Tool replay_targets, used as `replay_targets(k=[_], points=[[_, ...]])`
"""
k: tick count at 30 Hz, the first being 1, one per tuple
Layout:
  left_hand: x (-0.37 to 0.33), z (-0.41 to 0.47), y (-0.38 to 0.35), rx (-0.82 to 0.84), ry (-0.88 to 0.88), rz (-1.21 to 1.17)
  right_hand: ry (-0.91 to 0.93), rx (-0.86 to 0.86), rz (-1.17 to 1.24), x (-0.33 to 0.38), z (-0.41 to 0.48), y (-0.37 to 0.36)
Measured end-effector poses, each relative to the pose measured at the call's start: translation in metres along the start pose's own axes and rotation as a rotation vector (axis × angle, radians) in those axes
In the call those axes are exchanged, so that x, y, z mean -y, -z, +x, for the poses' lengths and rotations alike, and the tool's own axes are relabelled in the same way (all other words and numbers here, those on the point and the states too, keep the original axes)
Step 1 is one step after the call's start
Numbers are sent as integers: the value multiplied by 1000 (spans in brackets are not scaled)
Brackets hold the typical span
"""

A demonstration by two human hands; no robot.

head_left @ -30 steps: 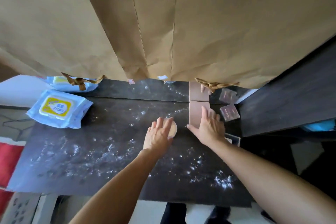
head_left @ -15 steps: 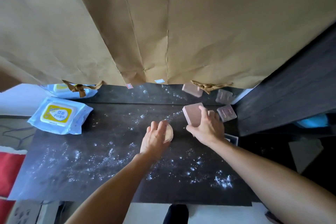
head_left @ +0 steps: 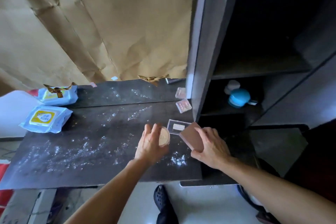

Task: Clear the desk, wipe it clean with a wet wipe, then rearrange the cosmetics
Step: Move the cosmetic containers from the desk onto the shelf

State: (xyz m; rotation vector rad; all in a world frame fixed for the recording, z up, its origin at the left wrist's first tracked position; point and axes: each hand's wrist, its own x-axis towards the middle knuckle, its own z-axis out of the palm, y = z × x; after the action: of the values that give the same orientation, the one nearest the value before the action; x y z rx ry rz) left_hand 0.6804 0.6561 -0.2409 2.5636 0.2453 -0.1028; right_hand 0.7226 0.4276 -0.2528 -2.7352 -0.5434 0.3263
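The left fingers (head_left: 153,132) are curling over a round jar (head_left: 164,137), gripping it from above. The jar is tan inside with a clear rim, and it is sitting toward the right end of the desk (head_left: 91,169). The left hand (head_left: 150,144) is covering its left half.

Just beside it, the right fingers (head_left: 206,132) and thumb are clamping the pink case (head_left: 191,137), a flat, matte, dusty-pink rectangle. It is being held tilted, with 1 corner pointing away. The right hand (head_left: 212,146) is hanging by the desk's right edge.

That far corner is overlapping a clear case (head_left: 176,126) with a pale label; whether they are touching, I cannot tell. Farther back, 1 small case (head_left: 184,106) is lying just beside the shelf (head_left: 201,60).

White powder (head_left: 178,160) is speckling the dark desktop, thickest near the wrists. At the left end, blue wipes (head_left: 45,118) with a yellow label are lying flat. Crumpled brown paper (head_left: 109,23) is hanging behind. A blue tub (head_left: 239,97) is sitting inside the shelf.
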Motion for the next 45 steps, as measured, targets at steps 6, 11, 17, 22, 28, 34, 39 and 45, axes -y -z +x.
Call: replay_targets(k=[6, 11, 17, 22, 28, 34, 39, 45], points=[[-107, -13, -44, -43, -148, -68, -96, -46, -49, -90, -69, 37], [-172, 7, -70, -22, -198, -30, -206, -100, -36, -144, -99, 67], [-203, 60, -86, 15, -179, 95, -304, -160, -4, -181, -108, 79], [-207, 105, -93, 26, -105, 130, -348, -173, 0, -202, -97, 80], [-204, 143, -100, 105, -55, 39, -357, -228, 18, -212, -73, 78], [-209, 164, -104, 137, -49, -97, -362, -229, 32, -209, -61, 76], [-216, 163, -100, 125, -28, -45, -333, -185, 5, -208, -62, 80], [-217, 109, -81, -77, -116, 110, -219, -182, 8, -196, -66, 103]])
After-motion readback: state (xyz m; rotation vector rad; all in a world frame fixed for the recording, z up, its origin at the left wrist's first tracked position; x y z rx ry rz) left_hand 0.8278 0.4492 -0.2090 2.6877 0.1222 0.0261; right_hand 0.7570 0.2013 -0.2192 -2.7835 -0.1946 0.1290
